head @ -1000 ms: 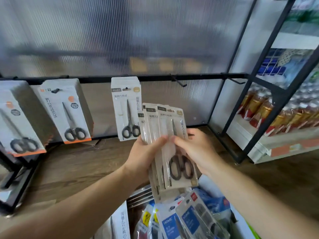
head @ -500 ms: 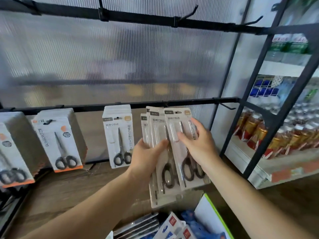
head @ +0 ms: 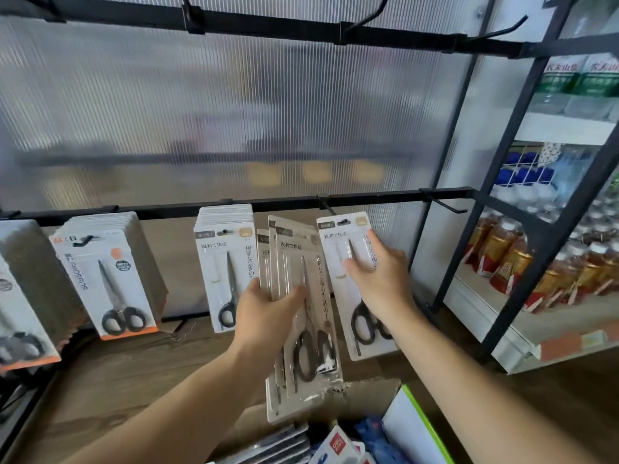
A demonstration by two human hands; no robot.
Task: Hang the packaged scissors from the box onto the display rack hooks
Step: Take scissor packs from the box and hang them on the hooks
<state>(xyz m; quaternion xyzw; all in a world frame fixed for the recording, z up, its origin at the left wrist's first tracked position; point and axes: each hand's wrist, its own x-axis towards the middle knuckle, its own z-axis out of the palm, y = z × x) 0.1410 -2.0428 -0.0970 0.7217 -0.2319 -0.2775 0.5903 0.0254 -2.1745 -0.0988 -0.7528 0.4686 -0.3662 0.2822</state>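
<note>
My left hand (head: 268, 313) grips a fanned stack of packaged scissors (head: 301, 316) in front of the lower rack bar (head: 375, 197). My right hand (head: 378, 276) holds a single white scissors package (head: 338, 249), thumb on its front, with its top hole right under a hook (head: 326, 207) on that bar. A full row of the same packages (head: 226, 262) hangs just to the left. The cardboard box (head: 365, 393) sits open below my hands.
Orange-edged scissors packs (head: 107, 272) hang further left. A free hook (head: 445, 205) juts out at the bar's right end, and more bare hooks line the upper bar (head: 361, 18). Bottled drinks (head: 522, 262) fill a shelf to the right. Blue stationery packs (head: 338, 443) lie in the box.
My right hand has pulled one package off the stack and lifted it up and right to the hook. The view has tilted upward.
</note>
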